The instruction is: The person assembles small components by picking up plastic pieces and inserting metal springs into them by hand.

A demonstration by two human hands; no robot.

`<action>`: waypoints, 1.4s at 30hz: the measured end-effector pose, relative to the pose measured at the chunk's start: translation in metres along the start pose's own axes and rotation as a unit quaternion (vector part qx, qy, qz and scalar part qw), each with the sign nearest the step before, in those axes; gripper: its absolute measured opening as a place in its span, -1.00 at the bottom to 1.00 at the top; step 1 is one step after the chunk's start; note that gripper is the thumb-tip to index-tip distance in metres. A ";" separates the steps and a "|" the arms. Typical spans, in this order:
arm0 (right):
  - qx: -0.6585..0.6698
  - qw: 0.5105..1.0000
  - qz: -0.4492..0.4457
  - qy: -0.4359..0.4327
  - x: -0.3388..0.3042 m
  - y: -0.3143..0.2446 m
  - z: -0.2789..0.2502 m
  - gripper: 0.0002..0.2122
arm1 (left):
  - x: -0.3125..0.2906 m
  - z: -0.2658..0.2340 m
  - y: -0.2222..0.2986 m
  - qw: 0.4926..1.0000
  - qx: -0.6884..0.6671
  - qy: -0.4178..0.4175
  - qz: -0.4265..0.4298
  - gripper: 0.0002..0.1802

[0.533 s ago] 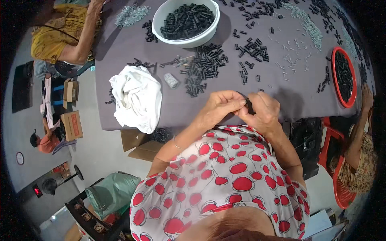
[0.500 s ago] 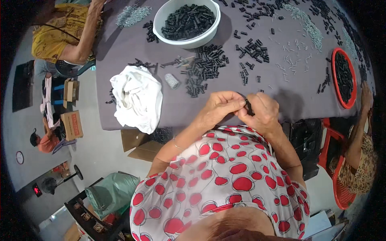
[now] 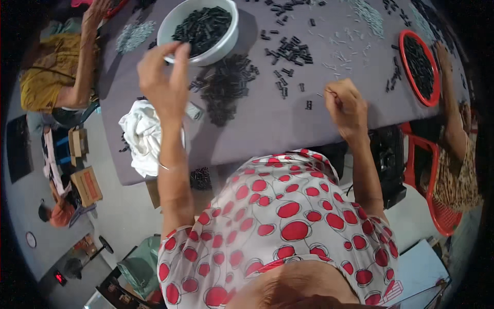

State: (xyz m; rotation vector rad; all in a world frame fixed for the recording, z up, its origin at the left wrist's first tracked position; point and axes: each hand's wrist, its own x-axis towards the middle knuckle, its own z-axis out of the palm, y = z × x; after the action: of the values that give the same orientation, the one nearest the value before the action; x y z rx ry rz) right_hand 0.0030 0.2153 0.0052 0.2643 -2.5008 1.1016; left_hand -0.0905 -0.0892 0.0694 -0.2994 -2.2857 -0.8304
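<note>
My left hand [image 3: 165,85] is raised at the near left rim of the white bowl [image 3: 234,32]. Its thumb and forefinger are parted, and nothing shows between them. Inside the bowl lies a heap of short black tubular plastic pieces [image 3: 203,31]. Over the table on the right, my right hand [image 3: 347,107] is curled with the fingertips pressed together; whatever they may hold is hidden. A single black piece [image 3: 309,105] lies left of that hand. Small pale pins [image 3: 339,64] are scattered beyond it. Between my hands spreads a pile of black pieces [image 3: 224,90].
A bunched white cloth [image 3: 140,135] and a small pale cylinder [image 3: 194,111] sit beside my left forearm. At the right stands a red basket [image 3: 403,45] of black pieces, near another person's arm [image 3: 446,82]. A person in yellow [image 3: 54,77] is at the left.
My hands were together at the table edge around a small black piece. Now they are apart: the left has gone up to the bowl, the right has shifted slightly right. The view has shifted too.
</note>
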 end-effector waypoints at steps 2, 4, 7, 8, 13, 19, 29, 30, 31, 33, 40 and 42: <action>0.019 1.000 -0.008 0.001 0.000 0.002 0.001 -0.82 | 0.013 0.004 -0.011 0.992 0.103 0.002 0.072 -0.81; 0.040 0.999 -0.016 0.002 -0.002 0.005 0.003 -0.84 | 0.010 0.012 -0.007 0.980 0.148 0.049 0.121 -0.75; -0.033 0.998 0.026 -0.046 -0.007 0.009 0.003 -0.87 | -0.023 0.016 0.037 0.998 0.022 -0.040 0.054 -0.79; -0.043 0.998 0.004 -0.046 -0.005 0.009 0.003 -0.82 | -0.039 0.019 0.049 0.995 -0.038 -0.065 0.070 -0.84; -0.065 0.992 0.039 -0.099 0.010 -0.004 0.009 -0.88 | -0.106 0.031 0.082 0.934 -0.219 -0.281 0.014 -0.85; -0.129 0.985 -0.032 -0.107 0.019 -0.006 0.024 -0.84 | -0.111 0.027 0.089 0.868 -0.337 -0.329 -0.159 -0.84; -0.095 0.986 -0.062 -0.119 0.022 0.003 -0.005 -0.81 | -0.128 0.027 0.076 0.835 -0.382 -0.318 -0.238 -0.86; -0.073 0.985 -0.090 -0.124 0.018 -0.001 -0.008 -0.80 | -0.128 0.027 0.075 0.830 -0.384 -0.321 -0.246 -0.86; -0.052 0.983 -0.117 -0.130 0.013 -0.005 -0.011 -0.79 | -0.129 0.028 0.074 0.829 -0.387 -0.322 -0.246 -0.86; -0.087 0.980 -0.094 -0.151 0.006 -0.009 -0.008 -0.78 | -0.130 0.029 0.074 0.830 -0.385 -0.319 -0.246 -0.85; -0.113 0.979 -0.103 -0.136 -0.001 -0.016 0.005 -0.72 | -0.127 0.025 0.075 0.822 -0.382 -0.327 -0.268 -0.85; -0.091 0.983 -0.116 -0.113 0.000 -0.024 0.008 -0.71 | -0.124 0.023 0.075 0.753 -0.450 -0.331 -0.347 -0.82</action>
State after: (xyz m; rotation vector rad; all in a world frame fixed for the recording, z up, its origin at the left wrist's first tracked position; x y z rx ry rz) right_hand 0.0088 0.1933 0.0157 0.6408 -2.6608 0.7836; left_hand 0.0208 -0.0151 0.0097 -0.1445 -2.4180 -2.5819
